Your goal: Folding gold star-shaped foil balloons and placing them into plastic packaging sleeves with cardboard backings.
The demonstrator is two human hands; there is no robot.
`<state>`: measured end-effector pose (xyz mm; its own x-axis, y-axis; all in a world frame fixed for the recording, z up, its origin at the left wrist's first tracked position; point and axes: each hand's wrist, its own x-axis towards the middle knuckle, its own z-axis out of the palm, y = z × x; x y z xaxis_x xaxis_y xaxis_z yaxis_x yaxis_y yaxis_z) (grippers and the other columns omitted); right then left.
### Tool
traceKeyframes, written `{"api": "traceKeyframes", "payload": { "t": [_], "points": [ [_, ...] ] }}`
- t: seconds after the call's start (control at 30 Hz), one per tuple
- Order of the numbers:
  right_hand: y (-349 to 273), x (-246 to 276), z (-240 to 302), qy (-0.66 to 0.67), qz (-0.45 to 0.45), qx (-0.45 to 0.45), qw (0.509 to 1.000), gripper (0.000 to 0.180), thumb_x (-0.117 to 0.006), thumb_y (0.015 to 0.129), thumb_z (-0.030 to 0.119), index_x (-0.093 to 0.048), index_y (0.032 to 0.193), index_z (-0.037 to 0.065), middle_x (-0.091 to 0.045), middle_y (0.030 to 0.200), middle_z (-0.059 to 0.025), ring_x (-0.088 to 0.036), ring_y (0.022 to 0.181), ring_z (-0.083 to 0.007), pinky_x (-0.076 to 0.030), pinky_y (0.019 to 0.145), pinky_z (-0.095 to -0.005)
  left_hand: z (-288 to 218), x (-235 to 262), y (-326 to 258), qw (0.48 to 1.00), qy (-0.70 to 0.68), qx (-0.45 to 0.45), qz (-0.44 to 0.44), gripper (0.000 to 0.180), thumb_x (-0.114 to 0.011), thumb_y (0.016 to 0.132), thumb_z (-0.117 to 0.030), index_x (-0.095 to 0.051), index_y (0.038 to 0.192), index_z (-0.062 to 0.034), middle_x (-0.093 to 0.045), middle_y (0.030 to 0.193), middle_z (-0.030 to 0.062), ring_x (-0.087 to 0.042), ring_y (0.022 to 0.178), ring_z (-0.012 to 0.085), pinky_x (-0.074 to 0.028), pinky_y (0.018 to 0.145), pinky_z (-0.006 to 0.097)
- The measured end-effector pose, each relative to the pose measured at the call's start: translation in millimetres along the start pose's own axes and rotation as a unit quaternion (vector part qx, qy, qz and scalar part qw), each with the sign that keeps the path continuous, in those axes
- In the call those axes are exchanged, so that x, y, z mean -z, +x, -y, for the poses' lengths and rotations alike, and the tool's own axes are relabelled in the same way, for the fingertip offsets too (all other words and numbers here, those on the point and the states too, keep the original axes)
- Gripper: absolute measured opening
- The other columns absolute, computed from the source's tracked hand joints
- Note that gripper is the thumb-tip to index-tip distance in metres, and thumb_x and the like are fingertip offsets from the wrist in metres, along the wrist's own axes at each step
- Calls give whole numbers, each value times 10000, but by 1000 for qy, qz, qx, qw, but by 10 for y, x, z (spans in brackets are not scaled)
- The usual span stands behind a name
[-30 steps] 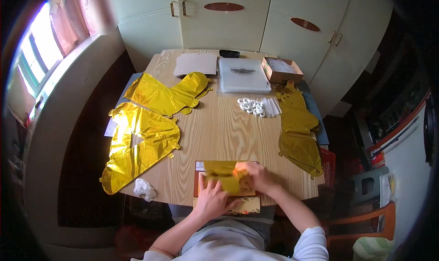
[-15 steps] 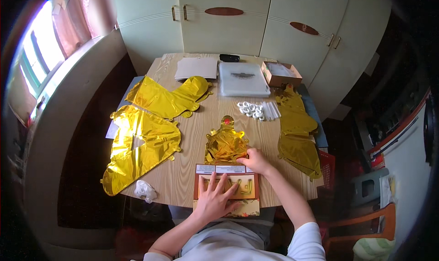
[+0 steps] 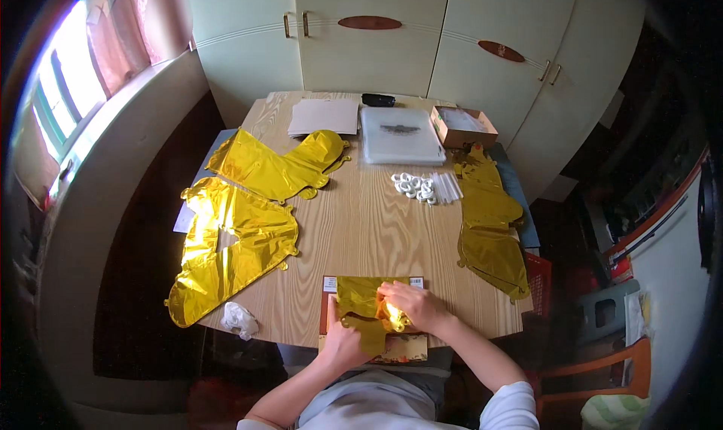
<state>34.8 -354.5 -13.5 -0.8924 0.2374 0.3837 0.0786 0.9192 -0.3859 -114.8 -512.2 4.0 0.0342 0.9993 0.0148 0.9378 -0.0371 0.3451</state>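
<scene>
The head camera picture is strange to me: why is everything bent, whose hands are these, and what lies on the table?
A person wears the camera on the head, and it looks down. Its wide lens bends straight edges near the rim. The two bare hands at the bottom are this person's own. The left hand presses on a folded gold foil balloon, and the right hand grips the crumpled part of it. Under the balloon lies a flat printed card. On the wooden table there are also larger gold foil balloons, a pile of them at the right edge, small white rings, a stack of clear bags, white paper sheets and an open cardboard box.
</scene>
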Motion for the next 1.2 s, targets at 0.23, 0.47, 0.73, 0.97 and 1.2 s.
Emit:
{"api": "traceKeyframes", "payload": {
  "t": [0.23,0.47,0.73,0.97,1.2],
  "points": [
    [-106,-49,32,0,7,-28,1000,268,-477,911,74,-580,1146,-2,-609,1249,-155,-589,1173,-303,-499,983,-393,46,-98,-17,1000,22,-8,-17,622,-650,752,-535,-583,1276,-208,-547,1350,83,-395,1347,328,-77,1109,682],
    [-80,-30,46,6,16,-41,999,245,-458,914,81,-593,1103,2,-613,1241,-134,-584,1178,-297,-466,1033,-406,64,29,11,999,13,7,46,602,-693,734,-454,-605,1237,-134,-551,1330,106,-423,1326,317,-134,1134,626],
    [-57,-4,51,12,14,-40,999,197,-486,903,81,-597,1046,2,-626,1216,-130,-591,1171,-288,-467,1039,-392,574,430,-97,966,-154,130,-164,331,-615,747,-45,-630,1076,-15,-637,1152,135,-560,1179,293,-390,1055,441],
    [-3,58,87,8,16,-46,999,120,-525,884,83,-593,942,3,-644,1159,-114,-598,1156,-276,-495,997,-383,425,313,403,1000,-29,6,3,616,-506,916,-300,-365,1432,6,-354,1502,176,-265,1430,334,-161,1163,510],
    [-5,70,21,22,45,-34,998,221,-558,872,126,-609,1040,-9,-606,1240,-125,-565,1203,-282,-457,1034,-403,378,182,360,1000,-15,21,2,670,-481,920,-419,-376,1433,-1,-342,1514,173,-273,1429,322,-135,1161,538]
  ]
}}
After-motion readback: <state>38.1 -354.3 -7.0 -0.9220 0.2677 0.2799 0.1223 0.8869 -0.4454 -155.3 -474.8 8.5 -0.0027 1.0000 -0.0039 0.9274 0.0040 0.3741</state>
